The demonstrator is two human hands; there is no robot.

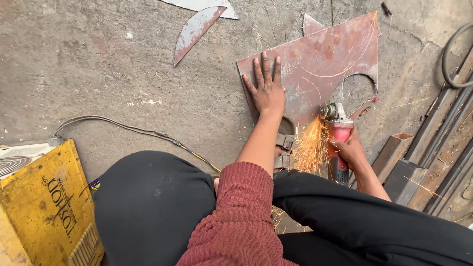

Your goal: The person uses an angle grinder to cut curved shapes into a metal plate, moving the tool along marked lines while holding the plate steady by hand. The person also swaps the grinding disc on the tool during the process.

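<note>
The rusty, stiff flat steel sheet (315, 64) lies on the concrete floor (98, 74), left hand (267, 86) pressing it with fingers spread; right hand (349, 148) clenches the red angle grinder (336, 143), throwing sparks at its sharp near edge.

You wear a rust-red knitted sweater with a ribbed, cabled texture, its left sleeve (240, 212) pushed up to the elbow so the forearm is bare. Your trousers (148, 207) are plain black. A tan strapped sandal (286, 145) with metal buckles covers one foot.
</note>
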